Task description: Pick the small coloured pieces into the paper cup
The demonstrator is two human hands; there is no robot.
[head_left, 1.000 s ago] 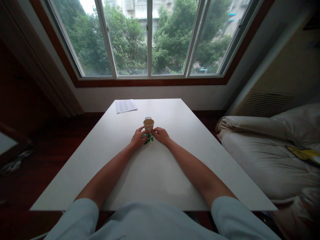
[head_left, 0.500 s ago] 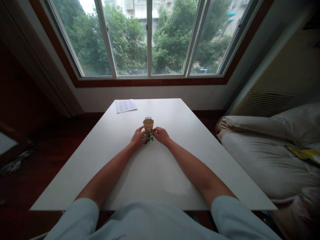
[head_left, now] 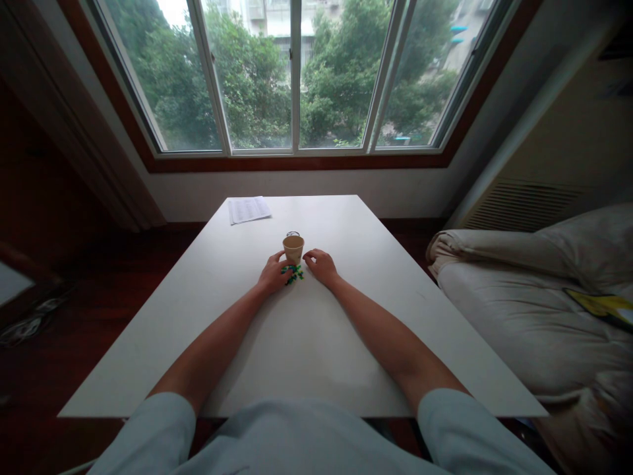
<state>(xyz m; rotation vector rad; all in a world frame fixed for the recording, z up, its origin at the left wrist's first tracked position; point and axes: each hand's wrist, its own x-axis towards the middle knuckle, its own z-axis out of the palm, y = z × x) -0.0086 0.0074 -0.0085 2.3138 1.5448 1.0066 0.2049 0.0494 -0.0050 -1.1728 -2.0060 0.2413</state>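
1. Two-handed, curls the left hand [head_left: 271,274] around the lower left side of the paper cup [head_left: 293,251], thumb across the near side.
2. Holds the right hand [head_left: 322,268] just beside the cup's right side, apart from it, fingertips drawn close together; cannot tell whether pinching anything.
3. Has the cup upright between both hands, mouth up, over the white table [head_left: 316,346].
4. Has small green pieces [head_left: 297,272] scattered at the cup's near foot, by the left thumb.
5. Faces printed sheets [head_left: 250,210] at the table's far left and, beyond, a window [head_left: 262,86].
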